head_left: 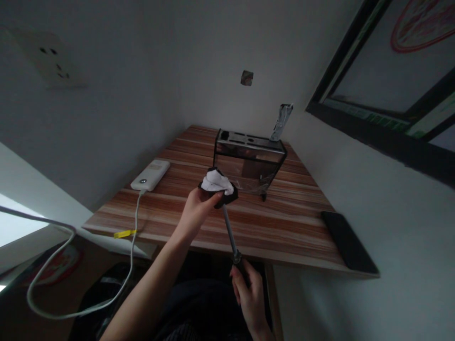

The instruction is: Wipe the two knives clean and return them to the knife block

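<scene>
My left hand is closed round a black piece above the table, thumb on top. A crumpled white wad, like tissue or cloth, lies against that piece. My right hand is wrapped round the dark handle of a long tool with a slim grey shaft. This shaft slants up to the black piece, and it looks joined to it; the joint itself is hard to make out. Behind my left hand stands a see-through rack with a slotted top and black edges.
A plastic-wrapped silvery item sticks up from the rack. On the striped wooden table, a white power bank with a cable lies left, a black phone at the right edge. A yellow tag is at the front-left edge. Walls flank the table.
</scene>
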Tool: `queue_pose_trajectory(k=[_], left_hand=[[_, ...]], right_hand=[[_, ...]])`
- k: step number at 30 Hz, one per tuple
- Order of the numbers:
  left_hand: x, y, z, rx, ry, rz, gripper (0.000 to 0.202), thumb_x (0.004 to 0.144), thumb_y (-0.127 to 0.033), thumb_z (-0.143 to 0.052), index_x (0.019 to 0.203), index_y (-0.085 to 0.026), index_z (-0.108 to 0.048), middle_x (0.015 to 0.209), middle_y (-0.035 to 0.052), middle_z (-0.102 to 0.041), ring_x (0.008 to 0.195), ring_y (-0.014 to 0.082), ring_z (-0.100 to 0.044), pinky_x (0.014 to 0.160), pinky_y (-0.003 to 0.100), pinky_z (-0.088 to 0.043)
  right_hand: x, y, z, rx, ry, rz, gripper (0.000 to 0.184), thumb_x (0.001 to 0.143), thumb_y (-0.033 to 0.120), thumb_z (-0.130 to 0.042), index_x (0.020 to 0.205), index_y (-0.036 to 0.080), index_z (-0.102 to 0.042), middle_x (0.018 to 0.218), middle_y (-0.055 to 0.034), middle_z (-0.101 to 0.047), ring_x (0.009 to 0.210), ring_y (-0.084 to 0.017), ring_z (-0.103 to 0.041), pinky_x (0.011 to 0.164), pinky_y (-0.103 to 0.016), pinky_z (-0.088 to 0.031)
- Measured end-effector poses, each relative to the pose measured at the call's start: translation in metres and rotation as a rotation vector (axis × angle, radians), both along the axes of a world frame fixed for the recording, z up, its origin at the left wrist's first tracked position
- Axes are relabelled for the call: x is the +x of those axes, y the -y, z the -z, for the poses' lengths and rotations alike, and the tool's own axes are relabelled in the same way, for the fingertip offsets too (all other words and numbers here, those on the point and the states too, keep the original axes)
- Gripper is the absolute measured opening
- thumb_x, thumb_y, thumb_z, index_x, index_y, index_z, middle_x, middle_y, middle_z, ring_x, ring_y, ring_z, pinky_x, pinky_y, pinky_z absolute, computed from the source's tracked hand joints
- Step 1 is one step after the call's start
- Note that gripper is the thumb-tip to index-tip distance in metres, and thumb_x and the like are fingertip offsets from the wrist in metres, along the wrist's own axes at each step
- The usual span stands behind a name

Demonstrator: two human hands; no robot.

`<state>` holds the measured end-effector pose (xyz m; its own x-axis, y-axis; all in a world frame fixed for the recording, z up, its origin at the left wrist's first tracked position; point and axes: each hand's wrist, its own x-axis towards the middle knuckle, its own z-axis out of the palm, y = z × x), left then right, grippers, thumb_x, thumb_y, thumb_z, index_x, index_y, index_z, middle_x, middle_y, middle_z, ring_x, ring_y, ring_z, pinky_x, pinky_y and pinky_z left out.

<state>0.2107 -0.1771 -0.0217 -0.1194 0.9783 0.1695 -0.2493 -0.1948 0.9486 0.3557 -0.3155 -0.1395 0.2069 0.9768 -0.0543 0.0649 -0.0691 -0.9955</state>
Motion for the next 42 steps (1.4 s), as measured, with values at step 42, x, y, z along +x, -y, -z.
queue_pose_trajectory(k=[42], left_hand=[[0.028,0.061,0.049,-0.188,-0.05,0.2,0.035,0.066,-0.029,-0.072,0.097,-0.013,-0.068,0.1,0.0097,-0.073,0.097,0.0252,-0.066,0.085,0.031,-0.051]], right_hand=[[-0.001,-0.011,-0.015,-0.004,-0.027,-0.036,0.042,0.077,0.059,-0.061,0.077,0.016,-0.062,0.047,0.007,-0.038,0.038,-0.007,-0.03,0.032,-0.018,-0.021]])
